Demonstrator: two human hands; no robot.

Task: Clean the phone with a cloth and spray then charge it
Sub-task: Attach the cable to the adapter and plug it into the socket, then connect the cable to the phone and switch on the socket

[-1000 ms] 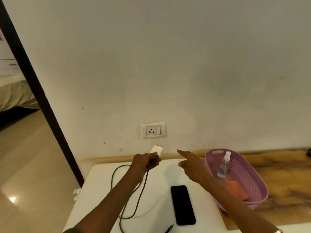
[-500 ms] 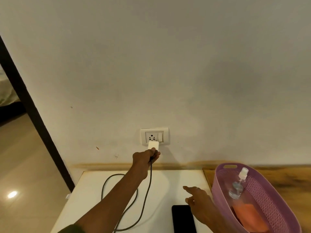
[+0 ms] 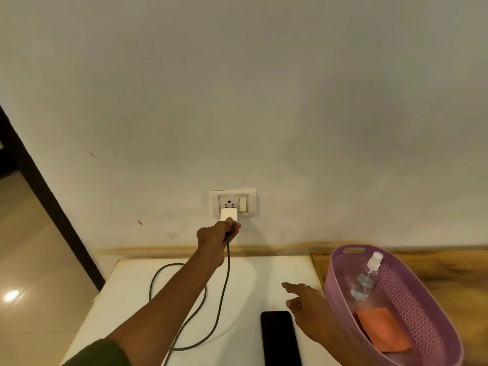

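My left hand (image 3: 217, 233) is stretched to the wall and grips a white charger plug (image 3: 229, 214), which sits against the lower holes of the wall socket (image 3: 233, 202). A grey cable (image 3: 224, 281) hangs from the plug and loops over the white table (image 3: 126, 291). The black phone (image 3: 280, 338) lies flat on the table near the bottom edge. My right hand (image 3: 307, 303) hovers open just right of the phone, fingers spread. A clear spray bottle (image 3: 365, 277) and an orange cloth (image 3: 383, 328) lie in the purple basket (image 3: 340, 262).
A wooden surface (image 3: 449, 270) adjoins the white table on the right, under the basket. A dark door frame (image 3: 45, 196) runs diagonally at the left, with a tiled floor (image 3: 26, 260) beyond it. The socket's switch (image 3: 243, 204) is right of the holes.
My left hand rose from the table's back edge and brought the plug up against the socket. My right hand dropped back toward the phone. The camera tilted up and closer.
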